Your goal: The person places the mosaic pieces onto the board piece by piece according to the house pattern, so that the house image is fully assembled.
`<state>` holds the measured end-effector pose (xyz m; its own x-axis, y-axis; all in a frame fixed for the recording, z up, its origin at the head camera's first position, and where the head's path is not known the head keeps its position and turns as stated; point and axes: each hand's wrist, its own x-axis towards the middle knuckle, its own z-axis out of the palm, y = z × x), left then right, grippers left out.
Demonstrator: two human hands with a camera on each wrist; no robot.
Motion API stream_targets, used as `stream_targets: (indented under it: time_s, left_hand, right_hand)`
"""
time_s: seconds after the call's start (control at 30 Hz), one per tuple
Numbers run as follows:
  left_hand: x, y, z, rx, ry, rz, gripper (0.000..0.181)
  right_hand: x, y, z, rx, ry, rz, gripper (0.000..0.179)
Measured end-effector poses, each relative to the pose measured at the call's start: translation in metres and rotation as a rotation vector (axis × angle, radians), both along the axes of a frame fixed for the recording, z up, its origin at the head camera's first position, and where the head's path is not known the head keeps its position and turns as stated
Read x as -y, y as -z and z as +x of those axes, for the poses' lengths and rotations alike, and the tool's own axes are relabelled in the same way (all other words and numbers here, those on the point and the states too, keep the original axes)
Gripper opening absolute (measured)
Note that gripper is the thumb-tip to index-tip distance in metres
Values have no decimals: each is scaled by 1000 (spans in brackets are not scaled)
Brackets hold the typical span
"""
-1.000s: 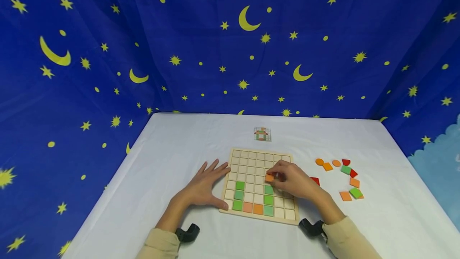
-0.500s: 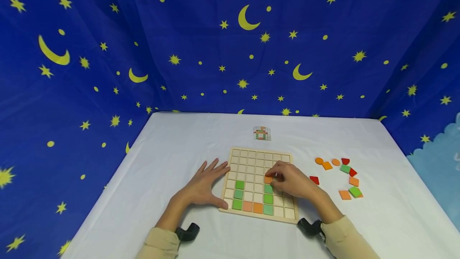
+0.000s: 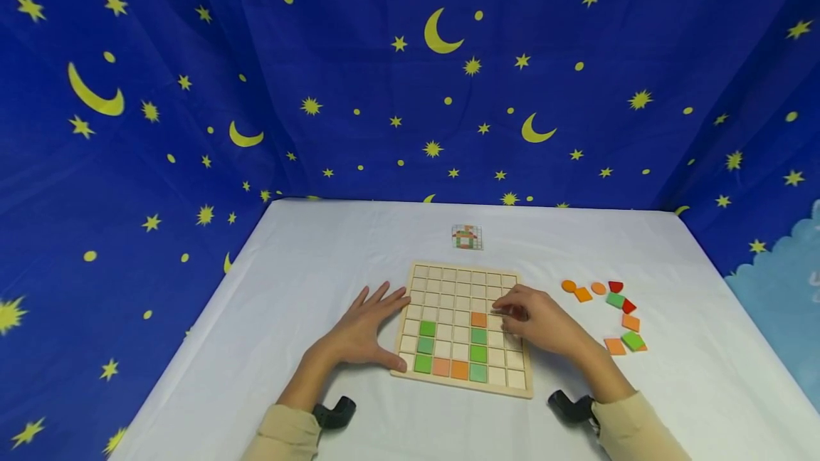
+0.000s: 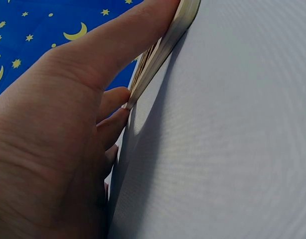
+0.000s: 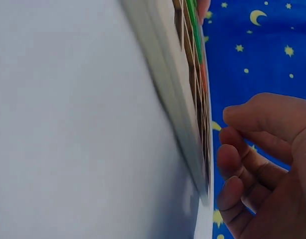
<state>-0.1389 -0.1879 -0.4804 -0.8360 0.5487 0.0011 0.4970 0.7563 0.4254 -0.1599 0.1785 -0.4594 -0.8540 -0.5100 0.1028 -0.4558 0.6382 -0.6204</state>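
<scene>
A wooden grid board (image 3: pixel 463 301) lies on the white table. My left hand (image 3: pixel 361 333) rests along its left side, fingers spread, with the thumb on the near left corner; the left wrist view shows the fingertips at the board's edge (image 4: pixel 160 52). Over the right part of the grid hovers my right hand (image 3: pixel 541 319), fingers loosely bent and nothing between them, as the right wrist view also shows. Just left of it an orange square tile (image 3: pixel 478 319) sits in a cell, above a column of green tiles (image 3: pixel 478 353). Another green column (image 3: pixel 426 346) stands at left, joined along the bottom by a salmon tile (image 3: pixel 441 367) and an orange one (image 3: pixel 460 370).
Beyond the board lies a small picture card (image 3: pixel 467 237) with a coloured grid pattern. Loose pieces are scattered to the right, among them an orange disc (image 3: pixel 569 286), a red piece (image 3: pixel 629 306) and a green tile (image 3: pixel 633 341). A blue starry curtain (image 3: pixel 384 77) surrounds the table.
My right hand has let go of the orange tile, which now lies in its cell, and has moved right, covering a red piece seen earlier. The left hand has stayed in place.
</scene>
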Motion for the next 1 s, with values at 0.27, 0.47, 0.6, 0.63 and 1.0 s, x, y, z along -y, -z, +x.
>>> stream_targets:
  time_s: [0.27, 0.47, 0.6, 0.63, 1.0]
  left_hand:
    - [0, 1, -1, -2, -1, -2, 119]
    - [0, 2, -2, -1, -1, -5, 120]
    - [0, 3, -1, -2, -1, -12, 120]
    - [0, 3, -1, -2, -1, -12, 120]
    - [0, 2, -1, 3, -6, -10, 120]
  right_hand:
    - [-24, -3, 6, -35, 24, 16, 23]
    - [-41, -4, 11, -24, 70, 53, 25]
    - [-52, -3, 15, -13, 106, 94, 27]
    - [-55, -3, 15, -13, 116, 101, 28]
    - [-71, 2, 18, -37, 148, 133, 29]
